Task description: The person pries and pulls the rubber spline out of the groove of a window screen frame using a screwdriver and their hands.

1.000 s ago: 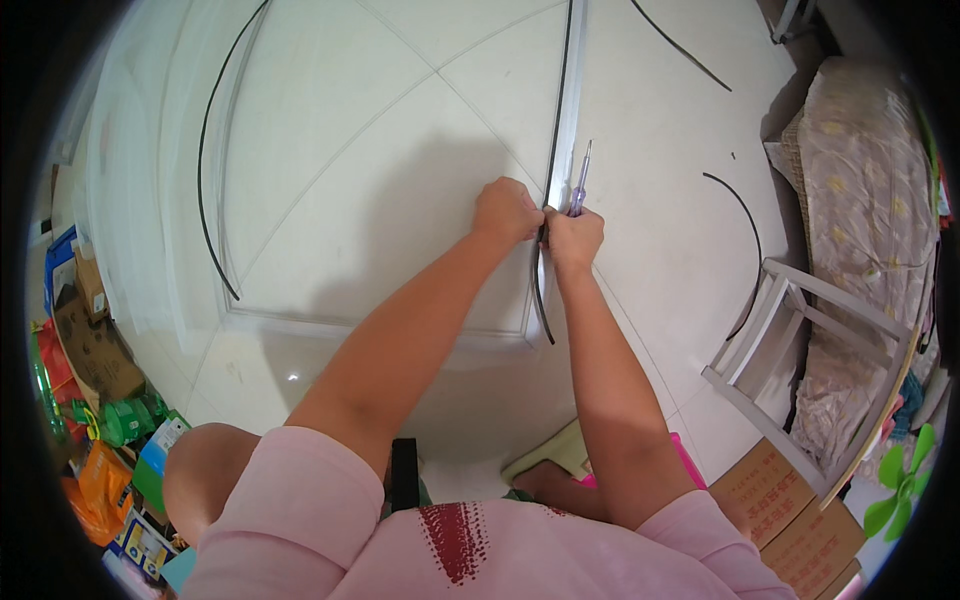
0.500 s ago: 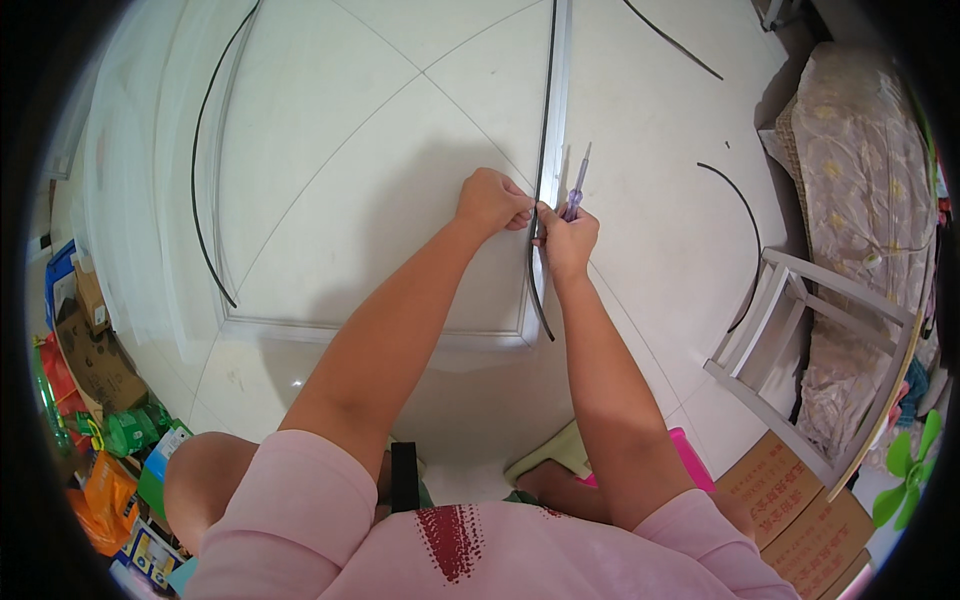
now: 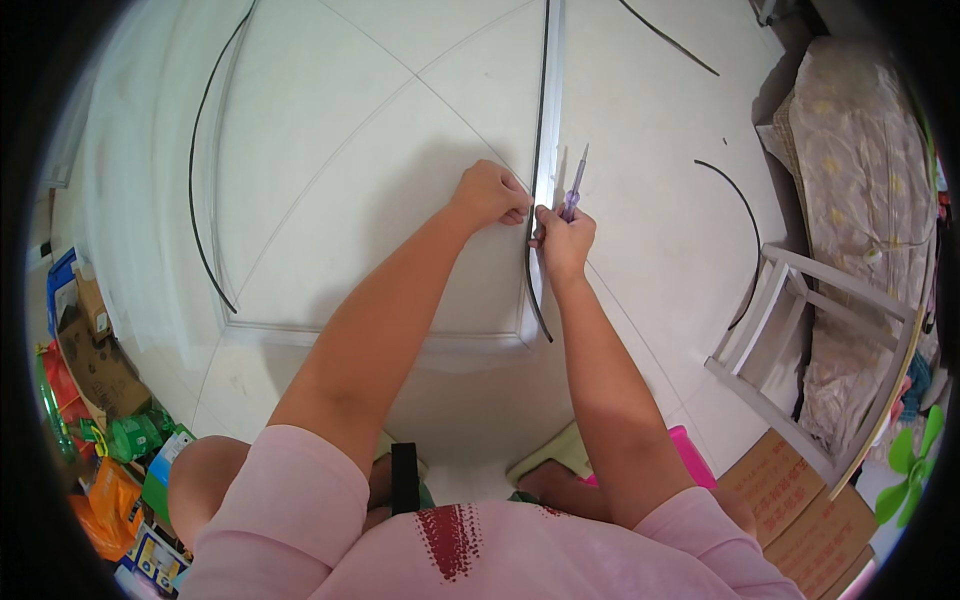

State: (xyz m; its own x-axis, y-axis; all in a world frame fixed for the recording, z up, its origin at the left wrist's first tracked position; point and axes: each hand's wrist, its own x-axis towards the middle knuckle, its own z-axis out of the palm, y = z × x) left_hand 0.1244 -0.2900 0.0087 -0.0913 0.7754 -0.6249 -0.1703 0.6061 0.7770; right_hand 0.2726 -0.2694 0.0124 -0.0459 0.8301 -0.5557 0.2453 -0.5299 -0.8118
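A long thin black rubber strip (image 3: pixel 543 95) runs along the right bar of a silver metal frame (image 3: pixel 553 85) on the floor. Its near end curves loose past the frame's corner. My left hand (image 3: pixel 490 193) is closed in a pinch just left of the strip; whatever sits between its fingertips is too small to make out. Across the strip, my right hand (image 3: pixel 568 243) is wrapped around a screwdriver (image 3: pixel 575 188) with a clear purple handle, its shaft pointing away from me. The right thumb and fingertips lie against the strip.
More black strips lie at the left (image 3: pixel 194 170), far right (image 3: pixel 668 37) and right (image 3: pixel 752 220). A grey stool-like frame (image 3: pixel 740 350) and cardboard boxes (image 3: pixel 815 520) are at the right. Sheer white fabric (image 3: pixel 135 200) spreads at the left, near bags and boxes (image 3: pixel 105 370).
My left fingertips have shifted slightly up and left. My right hand has barely moved and still holds the screwdriver. The whole view has drifted a little.
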